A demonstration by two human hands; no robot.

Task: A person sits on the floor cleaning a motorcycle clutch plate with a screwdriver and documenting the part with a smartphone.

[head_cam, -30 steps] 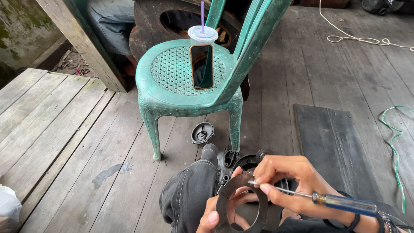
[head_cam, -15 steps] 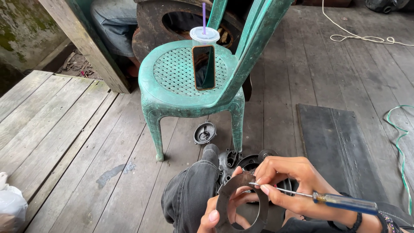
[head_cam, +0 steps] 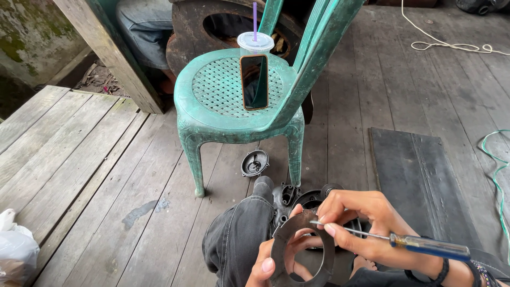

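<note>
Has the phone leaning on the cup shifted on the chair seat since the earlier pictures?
No. The phone leans against the cup at the same spot on the chair seat; only the camera moved.

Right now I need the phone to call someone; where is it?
In the head view, the phone stands on the green chair seat, propped against the lidded cup.

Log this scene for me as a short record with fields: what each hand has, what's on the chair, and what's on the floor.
left hand: left hand grips the dark ring-shaped part from below, thumb on its rim
right hand: right hand holds a screwdriver, tip at the ring's upper edge
chair: green plastic chair bears a phone propped against a lidded cup with a purple straw
floor: wooden planks, small round black part by the chair leg, black mat, white bag
</note>
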